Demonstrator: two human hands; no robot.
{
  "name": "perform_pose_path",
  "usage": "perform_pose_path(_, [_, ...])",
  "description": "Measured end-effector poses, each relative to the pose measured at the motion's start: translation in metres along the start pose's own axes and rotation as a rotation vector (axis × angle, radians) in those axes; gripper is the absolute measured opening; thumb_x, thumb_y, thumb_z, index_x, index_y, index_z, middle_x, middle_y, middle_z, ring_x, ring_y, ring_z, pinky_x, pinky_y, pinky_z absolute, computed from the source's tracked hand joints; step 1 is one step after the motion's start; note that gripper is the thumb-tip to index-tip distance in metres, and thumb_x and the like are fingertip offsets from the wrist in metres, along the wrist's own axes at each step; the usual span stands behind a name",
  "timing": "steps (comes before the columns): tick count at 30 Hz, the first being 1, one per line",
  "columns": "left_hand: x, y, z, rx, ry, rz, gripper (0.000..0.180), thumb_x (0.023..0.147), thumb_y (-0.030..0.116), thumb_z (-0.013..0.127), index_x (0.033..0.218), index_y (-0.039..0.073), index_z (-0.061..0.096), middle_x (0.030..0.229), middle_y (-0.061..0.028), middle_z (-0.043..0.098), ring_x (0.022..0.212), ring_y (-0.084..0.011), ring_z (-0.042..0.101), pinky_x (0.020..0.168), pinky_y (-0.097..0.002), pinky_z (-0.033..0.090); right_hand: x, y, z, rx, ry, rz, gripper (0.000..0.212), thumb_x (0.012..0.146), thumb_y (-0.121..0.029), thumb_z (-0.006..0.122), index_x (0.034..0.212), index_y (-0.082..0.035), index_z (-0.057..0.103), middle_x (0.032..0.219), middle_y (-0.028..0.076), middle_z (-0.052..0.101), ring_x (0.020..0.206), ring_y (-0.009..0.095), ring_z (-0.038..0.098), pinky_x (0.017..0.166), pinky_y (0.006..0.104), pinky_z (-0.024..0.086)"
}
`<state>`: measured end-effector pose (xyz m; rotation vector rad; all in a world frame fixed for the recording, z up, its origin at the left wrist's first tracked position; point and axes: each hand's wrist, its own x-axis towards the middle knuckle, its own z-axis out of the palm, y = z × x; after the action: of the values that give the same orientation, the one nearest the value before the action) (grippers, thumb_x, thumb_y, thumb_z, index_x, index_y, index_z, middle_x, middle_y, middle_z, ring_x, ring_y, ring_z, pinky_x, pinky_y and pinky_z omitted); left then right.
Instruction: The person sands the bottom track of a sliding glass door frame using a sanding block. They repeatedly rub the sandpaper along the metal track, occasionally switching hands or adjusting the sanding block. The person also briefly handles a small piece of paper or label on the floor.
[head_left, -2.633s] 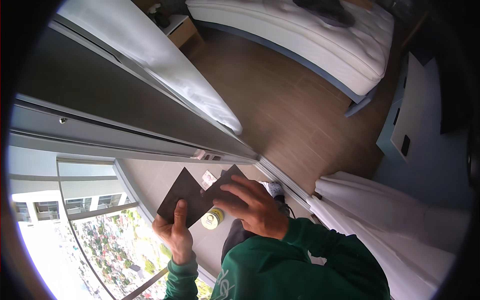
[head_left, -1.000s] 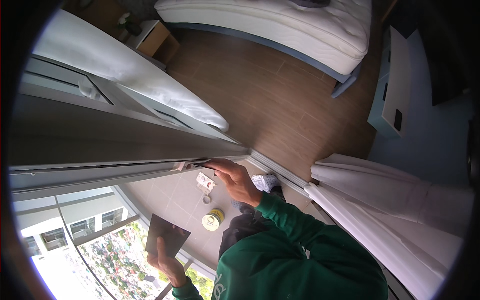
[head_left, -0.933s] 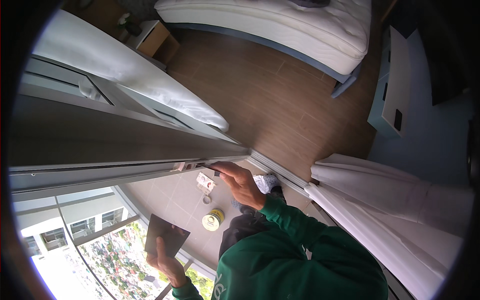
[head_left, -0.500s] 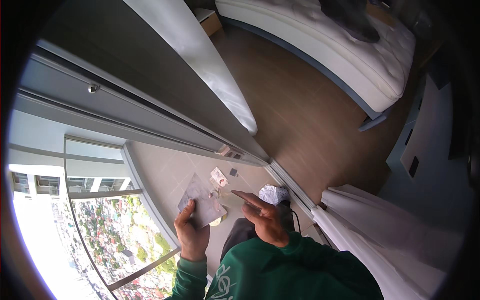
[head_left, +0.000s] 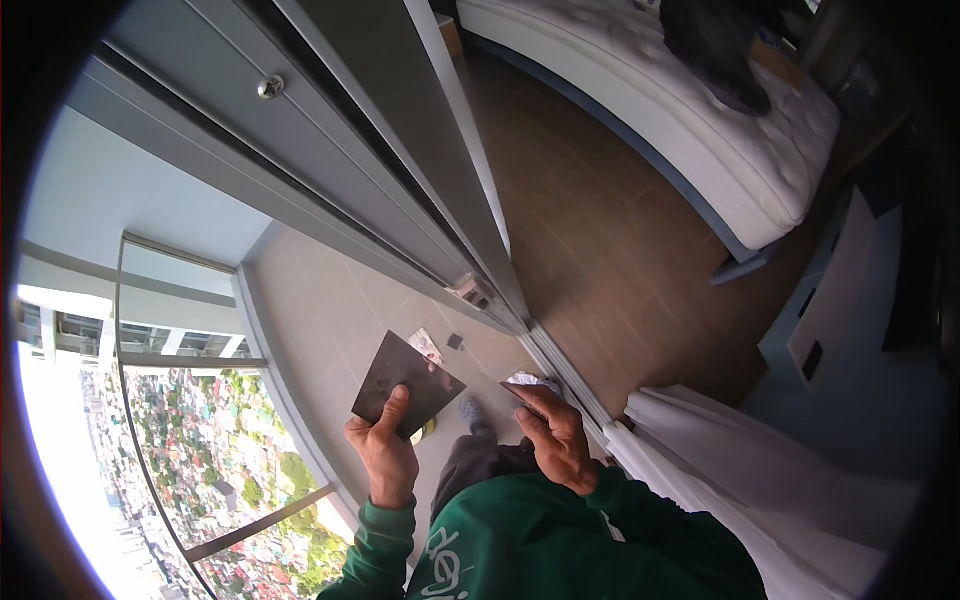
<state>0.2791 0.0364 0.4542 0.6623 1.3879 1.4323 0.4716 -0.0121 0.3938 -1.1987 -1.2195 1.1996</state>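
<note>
The right hand point(head_left: 555, 440) has come off the door frame point(head_left: 440, 200) at 12 o'clock and curls half-closed, seemingly empty, while the left hand point(head_left: 385, 455) has raised the dark sheet point(head_left: 405, 383) it pinches.

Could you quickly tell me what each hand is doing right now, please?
Left hand: closed on a dark flat sheet.
Right hand: holding something small; cannot tell what.

One view only, a fisheye camera worn on the head, looking steeply down past the person's green chest. The left hand point(head_left: 385, 455) and right hand point(head_left: 552, 440) sit near, low in the picture. Farther off, the door frame point(head_left: 330, 170) bends across the top left and the bed point(head_left: 690, 110) lies at upper right.
</note>
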Motion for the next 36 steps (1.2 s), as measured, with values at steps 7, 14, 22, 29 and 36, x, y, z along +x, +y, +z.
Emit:
perform_pose_path(7, [-0.017,-0.017,0.002,0.352,0.028,0.230,0.018,0.085,0.011,0.077,0.091,-0.006,0.075,0.081,-0.0023,0.071,0.073,-0.0081,0.059,0.071,-0.0250,0.048,0.004,-0.028,0.022,0.588,0.059,0.356,0.036,0.097,-0.010,0.054,0.131,0.002,0.057,0.093,-0.001,0.060,0.081,0.004,0.048,0.072,0.0222,0.041])
perform_pose_path(14, [-0.025,-0.026,0.007,0.404,0.028,0.291,0.018,0.086,0.011,0.076,0.095,-0.005,0.075,0.076,-0.0009,0.068,0.069,-0.0070,0.055,0.063,-0.0230,0.043,0.005,-0.022,0.022,0.633,0.116,0.366,0.035,0.096,-0.007,0.054,0.130,0.003,0.058,0.096,0.002,0.063,0.084,0.005,0.052,0.075,0.0232,0.044])
perform_pose_path(22, [-0.028,-0.037,-0.003,0.674,-0.050,0.460,0.010,0.086,0.005,0.074,0.090,-0.004,0.072,0.069,-0.0023,0.064,0.059,-0.0083,0.052,0.052,-0.0259,0.039,0.005,-0.010,0.030,0.585,0.115,0.355,0.035,0.096,-0.008,0.057,0.129,0.002,0.059,0.095,0.002,0.064,0.082,0.006,0.053,0.074,0.0232,0.045])
perform_pose_path(29, [-0.019,-0.030,-0.013,0.898,-0.193,0.561,0.012,0.084,0.006,0.074,0.093,-0.002,0.072,0.075,-0.0088,0.067,0.059,-0.0151,0.060,0.054,-0.0284,0.044,0.011,-0.001,0.015,0.504,-0.078,0.441,0.039,0.095,-0.014,0.061,0.130,0.005,0.059,0.106,0.007,0.069,0.094,0.010,0.062,0.087,0.0247,0.049])
perform_pose_path(36, [-0.008,-0.003,-0.065,0.735,0.071,0.263,0.027,0.091,0.016,0.068,0.103,-0.008,0.071,0.087,-0.0113,0.072,0.075,-0.0155,0.061,0.070,-0.0297,0.048,0.022,0.022,-0.004,0.426,0.059,0.232,0.035,0.101,-0.018,0.054,0.130,0.000,0.059,0.112,0.009,0.067,0.100,0.015,0.060,0.089,0.0283,0.047])
